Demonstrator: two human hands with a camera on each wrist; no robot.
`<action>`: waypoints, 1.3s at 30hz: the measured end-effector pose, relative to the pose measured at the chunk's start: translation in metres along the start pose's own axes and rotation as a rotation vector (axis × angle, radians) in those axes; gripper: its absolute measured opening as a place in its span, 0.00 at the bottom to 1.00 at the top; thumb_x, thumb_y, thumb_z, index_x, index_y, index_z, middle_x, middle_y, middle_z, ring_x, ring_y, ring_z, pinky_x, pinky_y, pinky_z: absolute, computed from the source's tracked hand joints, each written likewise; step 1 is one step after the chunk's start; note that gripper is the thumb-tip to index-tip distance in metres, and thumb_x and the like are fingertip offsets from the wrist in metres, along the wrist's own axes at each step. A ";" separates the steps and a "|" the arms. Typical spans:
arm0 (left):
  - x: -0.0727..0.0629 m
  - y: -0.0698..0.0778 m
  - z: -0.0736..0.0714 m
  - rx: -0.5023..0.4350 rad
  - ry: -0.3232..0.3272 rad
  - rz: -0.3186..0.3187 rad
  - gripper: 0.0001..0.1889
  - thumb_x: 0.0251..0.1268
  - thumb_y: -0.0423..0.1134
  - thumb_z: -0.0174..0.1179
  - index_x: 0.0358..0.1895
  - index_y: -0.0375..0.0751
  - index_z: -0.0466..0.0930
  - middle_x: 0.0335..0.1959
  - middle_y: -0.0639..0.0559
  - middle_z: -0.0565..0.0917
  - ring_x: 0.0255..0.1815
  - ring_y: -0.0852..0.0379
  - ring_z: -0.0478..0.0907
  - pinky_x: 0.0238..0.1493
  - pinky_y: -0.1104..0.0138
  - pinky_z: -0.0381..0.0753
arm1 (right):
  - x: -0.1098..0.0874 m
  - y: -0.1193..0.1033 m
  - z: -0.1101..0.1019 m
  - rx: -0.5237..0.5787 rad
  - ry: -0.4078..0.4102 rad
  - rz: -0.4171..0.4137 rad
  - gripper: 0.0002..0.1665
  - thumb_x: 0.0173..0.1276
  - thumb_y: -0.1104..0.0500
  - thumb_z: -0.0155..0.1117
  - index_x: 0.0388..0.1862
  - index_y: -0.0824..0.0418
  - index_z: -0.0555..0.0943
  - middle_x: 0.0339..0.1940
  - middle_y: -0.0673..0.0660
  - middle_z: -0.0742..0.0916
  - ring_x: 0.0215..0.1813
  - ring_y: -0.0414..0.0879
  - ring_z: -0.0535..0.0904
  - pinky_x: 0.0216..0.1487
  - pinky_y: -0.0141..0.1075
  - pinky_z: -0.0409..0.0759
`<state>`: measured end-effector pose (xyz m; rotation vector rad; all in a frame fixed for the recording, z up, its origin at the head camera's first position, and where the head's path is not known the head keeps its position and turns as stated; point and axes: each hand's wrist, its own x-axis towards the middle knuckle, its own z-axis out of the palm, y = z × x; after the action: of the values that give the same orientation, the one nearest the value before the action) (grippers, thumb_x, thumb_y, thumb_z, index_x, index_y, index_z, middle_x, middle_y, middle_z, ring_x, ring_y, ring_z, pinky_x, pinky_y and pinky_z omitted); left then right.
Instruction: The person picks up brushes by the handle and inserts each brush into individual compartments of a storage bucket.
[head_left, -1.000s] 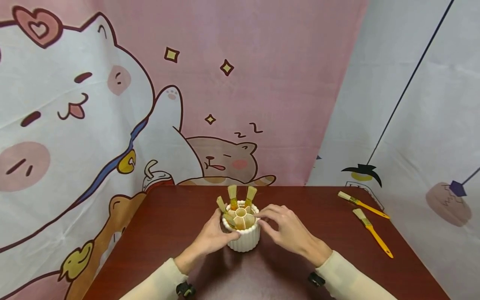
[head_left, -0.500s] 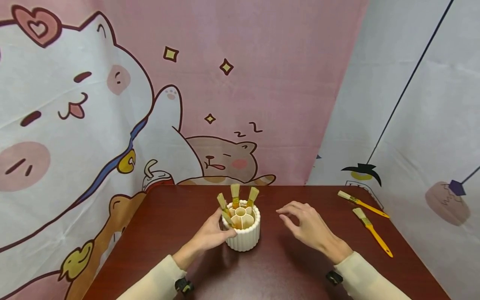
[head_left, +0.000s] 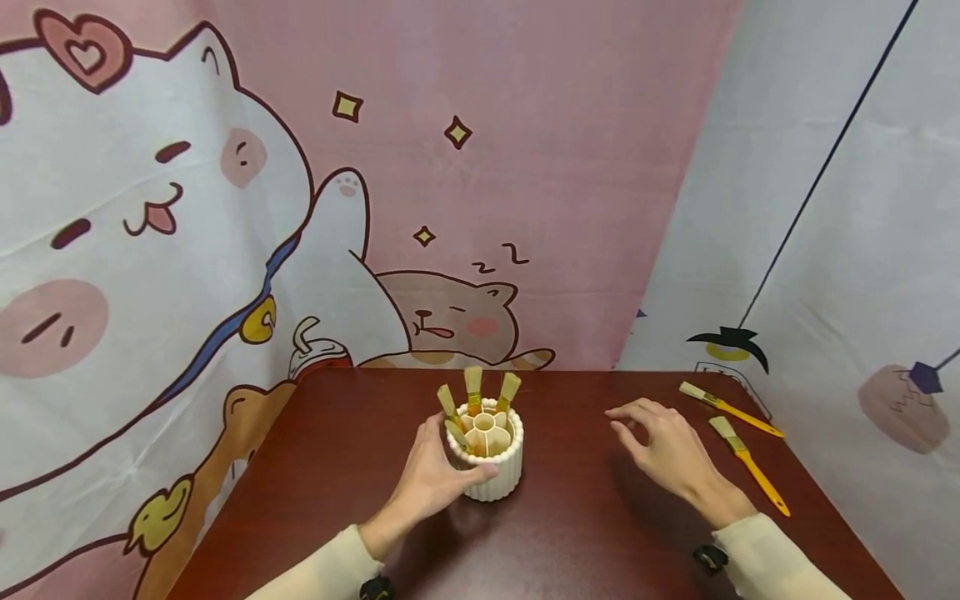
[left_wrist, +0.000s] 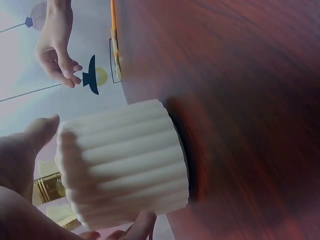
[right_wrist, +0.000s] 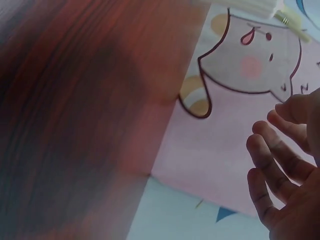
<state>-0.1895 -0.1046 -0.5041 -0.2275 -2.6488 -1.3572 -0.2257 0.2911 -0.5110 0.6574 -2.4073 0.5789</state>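
A white ribbed brush holder (head_left: 495,481) with petal-shaped compartments stands upright on the table. My left hand (head_left: 433,481) grips its left side, the thumb across the front and the fingers round the far side. Several paintbrushes (head_left: 473,386) with pale bristles stand in its left and back compartments, bristles up. Out to the right, my right hand (head_left: 671,446) hovers over the table with loosely bent fingers and nothing in it. Two paintbrushes with yellow handles lie at the right: a near paintbrush (head_left: 752,468) and a far paintbrush (head_left: 729,409).
The dark red table (head_left: 570,533) ends at a cartoon-print curtain (head_left: 570,208) behind and on both sides. The two loose brushes lie close to the table's right edge.
My right hand has left the holder's rim and moved right, towards the loose brushes. My left hand stays at the holder, its thumb now further across the front.
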 end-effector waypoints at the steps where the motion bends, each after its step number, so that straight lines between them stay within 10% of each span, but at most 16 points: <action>1: 0.000 0.000 0.002 0.005 0.007 -0.002 0.65 0.44 0.62 0.90 0.79 0.29 0.64 0.69 0.35 0.75 0.70 0.37 0.76 0.71 0.42 0.75 | -0.002 0.004 -0.001 -0.004 -0.001 0.011 0.14 0.70 0.60 0.81 0.54 0.52 0.93 0.50 0.48 0.92 0.41 0.48 0.87 0.39 0.48 0.85; 13: -0.001 0.000 0.006 0.010 0.022 -0.029 0.58 0.48 0.61 0.88 0.75 0.32 0.66 0.67 0.37 0.75 0.69 0.38 0.77 0.70 0.43 0.76 | -0.026 0.047 -0.016 -0.039 -0.006 0.096 0.15 0.70 0.62 0.81 0.55 0.56 0.93 0.51 0.56 0.92 0.29 0.46 0.80 0.30 0.39 0.77; 21: 0.001 0.000 -0.004 -0.015 -0.027 -0.009 0.52 0.49 0.56 0.89 0.73 0.34 0.72 0.61 0.40 0.78 0.63 0.43 0.79 0.64 0.45 0.78 | -0.039 0.070 -0.028 -0.057 -0.063 0.228 0.16 0.72 0.58 0.80 0.57 0.55 0.92 0.56 0.61 0.90 0.42 0.57 0.87 0.35 0.53 0.83; 33: 0.006 -0.004 -0.014 -0.310 -0.182 -0.038 0.51 0.58 0.37 0.86 0.82 0.31 0.65 0.70 0.31 0.74 0.66 0.35 0.81 0.63 0.46 0.84 | -0.053 0.106 -0.036 -0.118 -0.091 0.306 0.19 0.66 0.60 0.83 0.55 0.59 0.92 0.49 0.66 0.90 0.37 0.55 0.85 0.30 0.47 0.79; 39: 0.009 -0.008 -0.016 -0.452 -0.250 -0.016 0.53 0.61 0.29 0.81 0.87 0.33 0.58 0.79 0.29 0.71 0.75 0.31 0.74 0.69 0.44 0.79 | -0.060 0.120 -0.040 -0.144 -0.133 0.372 0.21 0.68 0.58 0.82 0.57 0.64 0.91 0.51 0.71 0.87 0.43 0.65 0.86 0.34 0.61 0.83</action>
<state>-0.1989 -0.1212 -0.4993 -0.4548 -2.4874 -2.0416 -0.2348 0.4258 -0.5487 0.1903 -2.6881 0.5145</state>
